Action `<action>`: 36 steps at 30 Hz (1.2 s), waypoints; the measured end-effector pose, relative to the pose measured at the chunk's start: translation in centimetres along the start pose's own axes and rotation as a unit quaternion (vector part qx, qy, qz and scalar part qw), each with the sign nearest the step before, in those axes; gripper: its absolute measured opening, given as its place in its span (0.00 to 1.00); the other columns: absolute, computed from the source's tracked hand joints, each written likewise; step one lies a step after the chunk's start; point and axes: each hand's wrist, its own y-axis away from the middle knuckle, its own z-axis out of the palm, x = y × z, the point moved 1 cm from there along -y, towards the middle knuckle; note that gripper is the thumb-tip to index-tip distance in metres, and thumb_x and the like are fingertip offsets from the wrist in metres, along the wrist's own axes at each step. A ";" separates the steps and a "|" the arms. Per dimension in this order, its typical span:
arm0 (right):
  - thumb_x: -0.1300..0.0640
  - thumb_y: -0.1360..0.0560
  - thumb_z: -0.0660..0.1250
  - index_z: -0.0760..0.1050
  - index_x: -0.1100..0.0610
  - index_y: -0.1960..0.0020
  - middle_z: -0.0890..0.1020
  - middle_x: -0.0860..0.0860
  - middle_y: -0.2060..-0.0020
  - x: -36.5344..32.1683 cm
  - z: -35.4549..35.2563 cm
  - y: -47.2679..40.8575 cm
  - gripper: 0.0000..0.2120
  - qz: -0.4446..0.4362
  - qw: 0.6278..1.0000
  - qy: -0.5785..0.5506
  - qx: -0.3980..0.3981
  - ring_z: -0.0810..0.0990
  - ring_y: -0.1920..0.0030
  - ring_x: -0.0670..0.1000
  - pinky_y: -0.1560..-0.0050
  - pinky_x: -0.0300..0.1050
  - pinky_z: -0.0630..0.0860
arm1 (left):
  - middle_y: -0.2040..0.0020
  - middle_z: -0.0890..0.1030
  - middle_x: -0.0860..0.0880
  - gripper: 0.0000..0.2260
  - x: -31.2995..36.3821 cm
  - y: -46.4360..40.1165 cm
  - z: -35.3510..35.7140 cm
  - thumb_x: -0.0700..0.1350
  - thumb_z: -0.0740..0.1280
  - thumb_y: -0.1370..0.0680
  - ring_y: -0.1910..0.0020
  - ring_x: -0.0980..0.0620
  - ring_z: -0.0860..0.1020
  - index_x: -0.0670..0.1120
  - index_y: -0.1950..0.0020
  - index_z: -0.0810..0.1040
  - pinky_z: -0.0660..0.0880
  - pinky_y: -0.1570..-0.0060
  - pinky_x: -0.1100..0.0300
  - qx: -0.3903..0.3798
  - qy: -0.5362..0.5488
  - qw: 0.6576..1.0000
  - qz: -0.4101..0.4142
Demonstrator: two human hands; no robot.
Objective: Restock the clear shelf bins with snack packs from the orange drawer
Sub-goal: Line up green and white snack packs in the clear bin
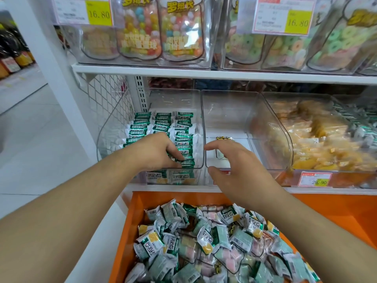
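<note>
Standing open below the shelf, the orange drawer (140, 203) holds a loose heap of snack packs (206, 240). Above it, the left clear bin (199, 111) carries green-and-white packs in neat rows; the middle bin (226, 111) appears nearly bare. The left hand (155, 150) reaches into the left bin, fingertips pinching a front-row pack (184, 161). The right hand (234, 160) hovers at the middle bin's rim, fingers curved wide, holding nothing. Judged light, soft and slick-wrapped, crushable; best taken across the flat faces. The drawer's near edge is cut off; the middle bin's floor is hard to read.
</note>
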 end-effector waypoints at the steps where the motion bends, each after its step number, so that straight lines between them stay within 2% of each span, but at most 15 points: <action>1: 0.54 0.18 0.68 0.71 0.44 0.25 0.72 0.38 0.27 0.0 0.1 0.0 0.22 -0.002 1.000 0.002 0.001 0.65 0.26 0.40 0.33 0.29 0.56 | 0.54 0.82 0.65 0.12 -0.1 -0.1 -0.1 0.52 0.81 0.28 0.55 0.63 0.78 0.60 0.45 0.88 0.72 0.59 0.66 -0.001 -0.005 1.000 0.004; 3: 0.55 0.18 0.68 0.70 0.44 0.25 0.72 0.38 0.27 -0.1 0.2 0.0 0.22 -0.005 1.000 0.006 0.001 0.64 0.25 0.41 0.32 0.29 0.56 | 0.53 0.81 0.65 0.12 0.0 -0.1 -0.2 0.54 0.81 0.27 0.54 0.64 0.77 0.61 0.45 0.88 0.71 0.59 0.66 -0.004 -0.022 1.000 0.020; 6: 0.55 0.18 0.68 0.71 0.43 0.25 0.72 0.38 0.27 -0.1 0.2 -0.1 0.23 -0.008 1.000 0.005 0.003 0.64 0.25 0.41 0.30 0.31 0.56 | 0.50 0.82 0.64 0.14 0.1 -0.3 0.2 0.56 0.80 0.27 0.52 0.64 0.77 0.63 0.43 0.87 0.72 0.54 0.64 -0.010 -0.002 0.999 0.042; 9: 0.55 0.18 0.68 0.70 0.43 0.25 0.72 0.38 0.27 -0.1 0.1 -0.2 0.23 -0.005 1.000 0.005 0.002 0.65 0.25 0.41 0.30 0.31 0.57 | 0.52 0.82 0.63 0.13 0.3 -0.6 0.6 0.56 0.80 0.28 0.54 0.63 0.77 0.61 0.44 0.87 0.72 0.56 0.64 -0.004 0.001 0.999 0.050; 12: 0.54 0.18 0.67 0.70 0.44 0.24 0.71 0.38 0.26 0.0 0.2 -0.2 0.23 -0.001 1.000 0.004 0.000 0.64 0.25 0.41 0.30 0.31 0.57 | 0.51 0.83 0.62 0.12 0.6 -0.9 0.5 0.56 0.81 0.28 0.51 0.60 0.78 0.60 0.45 0.88 0.72 0.55 0.63 0.000 -0.024 0.999 0.049; 19: 0.54 0.18 0.67 0.69 0.44 0.24 0.71 0.39 0.26 0.0 0.1 -0.2 0.24 0.007 1.000 0.002 -0.003 0.64 0.24 0.41 0.30 0.31 0.57 | 0.52 0.82 0.63 0.13 0.5 -0.9 0.5 0.55 0.80 0.28 0.54 0.65 0.77 0.59 0.44 0.88 0.70 0.58 0.70 -0.008 -0.026 0.998 0.050; 21: 0.54 0.18 0.67 0.69 0.44 0.24 0.71 0.38 0.26 -0.1 0.2 -0.2 0.24 0.010 1.000 0.001 -0.004 0.64 0.25 0.41 0.31 0.30 0.56 | 0.51 0.82 0.63 0.13 0.7 -0.9 0.4 0.55 0.80 0.27 0.53 0.65 0.77 0.58 0.43 0.88 0.72 0.54 0.68 -0.012 -0.037 0.998 0.051; 23: 0.54 0.18 0.67 0.69 0.43 0.24 0.71 0.38 0.26 -0.2 0.2 -0.2 0.24 0.013 1.000 0.002 -0.005 0.65 0.26 0.40 0.32 0.29 0.56 | 0.49 0.81 0.63 0.14 0.8 -0.8 0.3 0.55 0.80 0.27 0.50 0.61 0.78 0.59 0.43 0.88 0.77 0.45 0.61 -0.012 -0.051 0.997 0.057; 26: 0.54 0.17 0.67 0.68 0.43 0.23 0.70 0.38 0.26 -0.3 0.1 0.0 0.24 0.015 1.000 -0.003 -0.007 0.65 0.26 0.41 0.32 0.31 0.57 | 0.43 0.80 0.63 0.15 0.5 -0.7 0.2 0.56 0.80 0.28 0.41 0.58 0.77 0.60 0.41 0.86 0.76 0.37 0.56 -0.005 -0.024 0.997 0.079; 29: 0.54 0.18 0.67 0.68 0.43 0.23 0.71 0.38 0.26 -0.1 0.1 0.0 0.24 0.016 1.000 -0.009 -0.006 0.65 0.26 0.41 0.30 0.33 0.59 | 0.31 0.73 0.62 0.26 0.0 -1.1 0.3 0.61 0.78 0.28 0.31 0.58 0.72 0.63 0.30 0.78 0.71 0.30 0.54 0.011 0.018 0.997 0.075; 32: 0.54 0.18 0.67 0.68 0.43 0.23 0.71 0.38 0.26 0.1 0.2 0.0 0.24 0.015 1.000 -0.012 -0.003 0.66 0.26 0.41 0.30 0.33 0.60 | 0.17 0.59 0.58 0.38 -0.1 -2.2 0.8 0.65 0.72 0.24 0.18 0.52 0.58 0.59 0.18 0.61 0.60 0.20 0.46 0.023 -0.062 0.996 0.052; 34: 0.53 0.18 0.67 0.68 0.43 0.24 0.71 0.38 0.26 0.2 0.3 -0.1 0.24 0.018 1.000 -0.016 -0.005 0.65 0.26 0.41 0.30 0.34 0.61 | 0.14 0.49 0.56 0.40 0.1 -3.0 1.1 0.66 0.65 0.20 0.15 0.52 0.46 0.54 0.14 0.51 0.49 0.17 0.45 0.026 -0.116 0.992 0.041; 36: 0.52 0.18 0.67 0.67 0.42 0.24 0.70 0.37 0.26 0.2 0.4 -0.1 0.24 0.019 1.000 -0.020 -0.007 0.65 0.26 0.41 0.30 0.35 0.61 | 0.14 0.45 0.55 0.40 0.5 -3.7 1.3 0.67 0.60 0.18 0.16 0.53 0.42 0.52 0.14 0.47 0.44 0.18 0.48 0.031 -0.137 0.989 0.039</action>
